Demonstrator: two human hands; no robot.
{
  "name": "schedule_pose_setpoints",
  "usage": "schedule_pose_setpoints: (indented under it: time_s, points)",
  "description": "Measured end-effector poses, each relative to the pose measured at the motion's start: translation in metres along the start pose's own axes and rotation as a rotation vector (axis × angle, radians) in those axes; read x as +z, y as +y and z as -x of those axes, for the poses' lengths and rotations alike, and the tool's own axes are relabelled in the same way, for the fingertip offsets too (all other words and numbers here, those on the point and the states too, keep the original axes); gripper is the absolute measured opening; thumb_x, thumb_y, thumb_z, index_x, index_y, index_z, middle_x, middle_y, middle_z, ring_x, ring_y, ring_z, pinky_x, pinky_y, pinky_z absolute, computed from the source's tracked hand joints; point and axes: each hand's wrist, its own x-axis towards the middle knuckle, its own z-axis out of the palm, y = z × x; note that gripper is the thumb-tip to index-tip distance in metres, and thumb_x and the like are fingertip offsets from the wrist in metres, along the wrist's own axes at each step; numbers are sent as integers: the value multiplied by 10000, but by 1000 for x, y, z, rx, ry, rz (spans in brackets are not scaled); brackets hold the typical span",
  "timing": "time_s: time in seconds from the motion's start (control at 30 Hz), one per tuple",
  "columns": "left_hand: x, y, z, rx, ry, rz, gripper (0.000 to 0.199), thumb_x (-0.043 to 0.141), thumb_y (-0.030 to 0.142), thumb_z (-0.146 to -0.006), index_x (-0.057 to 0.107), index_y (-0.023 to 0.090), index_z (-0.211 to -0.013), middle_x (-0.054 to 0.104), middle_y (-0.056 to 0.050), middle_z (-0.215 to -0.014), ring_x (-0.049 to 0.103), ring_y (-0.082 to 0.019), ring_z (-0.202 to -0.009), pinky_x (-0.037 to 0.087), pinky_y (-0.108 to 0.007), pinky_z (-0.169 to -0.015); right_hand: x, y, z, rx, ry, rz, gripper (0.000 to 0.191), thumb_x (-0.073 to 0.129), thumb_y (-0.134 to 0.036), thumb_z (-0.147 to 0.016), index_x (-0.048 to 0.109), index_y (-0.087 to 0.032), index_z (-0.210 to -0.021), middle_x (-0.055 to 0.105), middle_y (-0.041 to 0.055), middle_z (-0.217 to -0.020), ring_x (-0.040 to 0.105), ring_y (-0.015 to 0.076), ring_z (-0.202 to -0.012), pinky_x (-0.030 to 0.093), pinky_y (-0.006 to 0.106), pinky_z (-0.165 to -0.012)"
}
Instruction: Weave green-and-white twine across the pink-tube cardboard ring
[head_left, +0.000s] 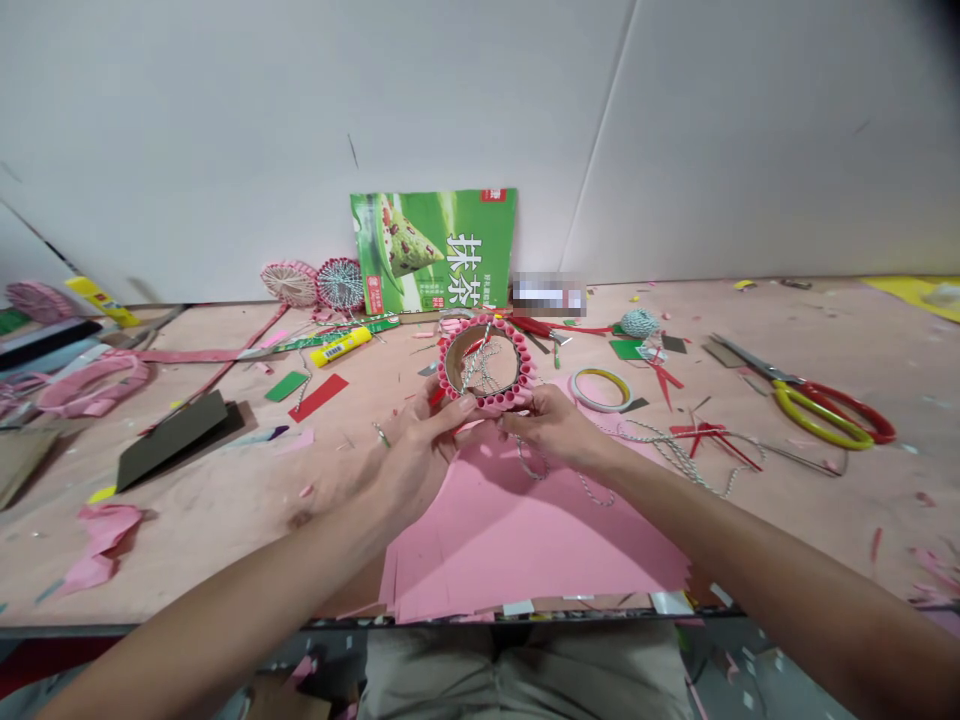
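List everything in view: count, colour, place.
ring: 1, pink, centre
cord: uncounted, dark/white, in ring and right
paper stack: 1, pink, front
package: 1, green, against wall
long scissors: 1, yellow/red handles, right
glue sticks: 2, yellow, left
tape roll: 1, white/yellow, right
discs: 3, pink-edged, back left
yarn ball: 1, teal, back right
hoop: 1, pink, far left
folded card: 1, dark, left
scraps: many, mixed, across table
left hand, right hand: 2, bare, at ring

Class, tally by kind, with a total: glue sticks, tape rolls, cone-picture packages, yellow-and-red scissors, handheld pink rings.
Glue sticks: 2
Tape rolls: 1
Cone-picture packages: 1
Yellow-and-red scissors: 1
Handheld pink rings: 1
Total: 6
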Motion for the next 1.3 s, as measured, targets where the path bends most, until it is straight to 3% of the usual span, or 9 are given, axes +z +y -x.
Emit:
schedule_pose_setpoints:
  time_s: [0.2, 0.3, 0.43, 0.53, 0.63, 0.77, 1.03, 1.17, 1.3]
  points:
    - [-1, 6, -1, 38, 31, 36, 442, 818, 83, -769, 639, 181, -1161, 788, -49, -1015, 776, -173, -834, 651, -290, -823, -49, 12, 0, 127, 230, 336, 115, 630, -200, -739, 644, -178, -627, 637, 34, -659, 496, 139, -628, 348, 261, -594]
    - [-1, 5, -2, 32, 32, 34, 482, 809, 78, -783, 631, 203, -1213, 786, -52, -1087, 777, -170, -847, 652, -291, -826, -64, 13, 2, 153, 273, 426, 65, 644, -158, -727, 684, -186, -683, 695, 51, -748, 509, 142, -636, 352, 264, -597]
    - [0, 1, -1, 25, 24, 24, 494, 805, 86, -794, 628, 205, -1240, 777, -67, -1158, 777, -179, -893, 647, -306, -856, -47, 5, 2, 54, 129, 317, 343, 713, -253, -779, 768, -214, -1115, 754, 76, -1171, 648, 174, -787, 491, 280, -692]
    - [0, -2, 0, 6, 14, 18, 517, 815, 78, -772, 624, 191, -1240, 785, -75, -1119, 781, -193, -896, 646, -304, -850, -22, -2, 2, -68, -78, -54, 426, 715, -365, -837, 728, -201, -1230, 753, 81, -1173, 696, 208, -935, 560, 332, -849]
    - [1, -4, 1, -18, -4, -1, 482, 816, 86, -775, 625, 171, -1208, 789, -92, -1112, 781, -187, -876, 650, -285, -811, -3, -4, 2, -62, -134, -204, 383, 692, -456, -842, 754, -170, -1089, 764, 84, -1011, 694, 205, -884, 567, 363, -883]
    - [1, -1, 0, -6, 8, -5, 439, 822, 92, -767, 633, 170, -1155, 789, -77, -1070, 779, -182, -852, 655, -285, -798, -1, 2, 2, 31, -49, -58, 387, 635, -517, -820, 751, -156, -896, 723, 63, -816, 644, 173, -704, 536, 304, -678]
    - [0, 7, -3, 28, 42, 28, 405, 818, 83, -768, 636, 174, -1119, 782, -55, -1008, 771, -170, -814, 670, -284, -760, -60, 24, -4, 129, 258, 396, 113, 688, -190, -701, 673, -173, -590, 650, 59, -636, 564, 178, -649, 390, 290, -626]
    - [0, 2, -1, 12, 22, 7, 442, 809, 85, -787, 635, 195, -1178, 770, -54, -1096, 765, -166, -862, 664, -298, -815, -60, 15, -1, 81, 210, 408, 279, 682, -181, -732, 788, -184, -990, 772, 76, -1005, 624, 169, -712, 462, 285, -686]
    - [0, -3, 1, -6, -2, -9, 467, 811, 98, -784, 634, 191, -1206, 771, -59, -1077, 768, -179, -871, 654, -304, -832, -29, -2, 3, -38, -50, 4, 501, 681, -262, -788, 706, -179, -1282, 767, 77, -1113, 699, 197, -854, 538, 293, -755]
